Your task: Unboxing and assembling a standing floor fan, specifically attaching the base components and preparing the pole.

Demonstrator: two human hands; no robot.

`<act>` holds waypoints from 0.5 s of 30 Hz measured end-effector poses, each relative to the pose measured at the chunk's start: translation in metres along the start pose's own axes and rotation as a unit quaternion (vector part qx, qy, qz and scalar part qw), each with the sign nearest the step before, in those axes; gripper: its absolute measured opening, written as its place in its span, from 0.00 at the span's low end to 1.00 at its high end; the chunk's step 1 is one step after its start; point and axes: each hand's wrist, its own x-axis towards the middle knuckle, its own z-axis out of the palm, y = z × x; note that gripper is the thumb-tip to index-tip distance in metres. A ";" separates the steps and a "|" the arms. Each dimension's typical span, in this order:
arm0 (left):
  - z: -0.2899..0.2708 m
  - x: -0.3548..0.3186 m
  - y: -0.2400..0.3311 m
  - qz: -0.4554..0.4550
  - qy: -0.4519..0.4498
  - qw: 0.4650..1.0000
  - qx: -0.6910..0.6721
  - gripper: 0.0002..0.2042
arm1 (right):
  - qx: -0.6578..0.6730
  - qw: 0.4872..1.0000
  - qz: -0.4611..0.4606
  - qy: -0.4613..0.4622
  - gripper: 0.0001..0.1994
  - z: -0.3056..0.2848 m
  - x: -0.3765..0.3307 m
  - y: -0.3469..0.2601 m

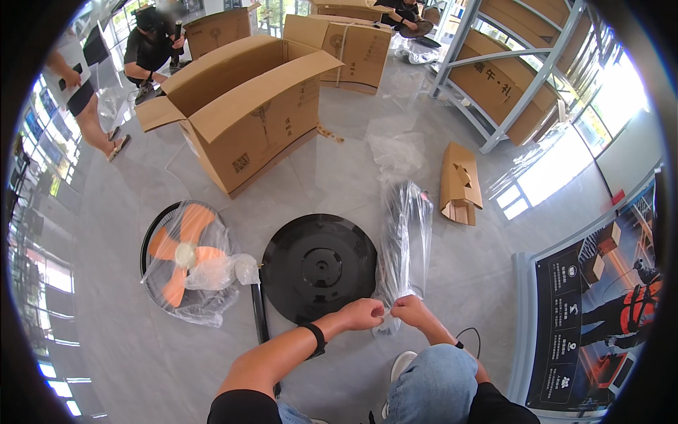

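Note:
In front of me a long clear plastic bag (406, 237) lies on the floor, wrapped around a dark, elongated part whose kind the plastic obscures. At its near end my left hand (363, 314) is closed in a pinch on the plastic. My right hand (414, 311) pinches the same end, close beside the left. A round black fan base (321, 265) lies flat just left of the bag. Further left are orange fan blades (185, 256) with a black wire guard, partly covered by clear plastic. A black pole (260, 311) runs between the blades and the base.
A large open carton (261, 134) stands ahead, with another carton (357, 56) behind it. A small cardboard box (460, 185) lies beyond the bag at right. Metal shelving (487, 134) and a poster board (526, 318) flank the right. Several people are in the background.

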 end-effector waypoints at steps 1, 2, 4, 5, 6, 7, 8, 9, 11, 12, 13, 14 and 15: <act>0.000 -0.004 0.008 -0.001 0.001 1.000 -0.001 0.12 | -0.001 1.000 0.000 -0.002 0.10 0.002 0.001 0.002; 0.000 -0.005 0.016 0.013 0.034 0.998 0.059 0.12 | 0.034 0.999 0.034 -0.019 0.10 0.005 0.001 0.004; 0.003 -0.005 0.020 0.026 0.067 0.990 0.119 0.13 | 0.068 0.995 0.069 -0.038 0.11 0.008 0.004 0.006; 0.004 -0.005 0.020 0.036 0.063 0.987 0.146 0.13 | 0.065 0.995 0.062 -0.036 0.10 0.009 0.006 0.007; 0.005 -0.005 0.020 0.047 0.060 0.982 0.173 0.14 | 0.062 0.996 0.056 -0.034 0.10 0.009 0.007 0.008; 0.004 -0.005 0.019 0.044 0.061 0.982 0.173 0.14 | 0.062 0.996 0.054 -0.037 0.10 0.010 0.004 0.002; 0.003 -0.007 0.018 0.039 0.073 0.980 0.180 0.14 | 0.033 0.998 -0.052 -0.002 0.10 0.011 -0.005 -0.009; 0.002 -0.010 0.016 0.033 0.085 0.978 0.187 0.14 | 0.005 0.987 -0.158 0.034 0.10 0.012 -0.009 -0.017; 0.000 -0.006 0.014 0.053 0.071 0.976 0.197 0.13 | -0.022 0.977 -0.210 0.025 0.09 0.010 -0.007 -0.007; 0.000 -0.004 0.013 0.071 0.057 0.974 0.207 0.13 | -0.047 0.964 -0.262 0.014 0.08 0.009 -0.006 -0.002; -0.002 -0.005 0.013 0.069 0.058 0.974 0.206 0.13 | -0.047 0.964 -0.262 0.013 0.08 0.009 -0.007 -0.004; -0.003 -0.006 0.014 0.054 0.042 0.974 0.214 0.13 | -0.065 0.971 -0.229 0.003 0.08 0.009 -0.008 -0.006; -0.005 -0.008 0.016 0.038 0.026 0.974 0.221 0.12 | -0.084 0.977 -0.196 -0.007 0.08 0.008 -0.008 -0.008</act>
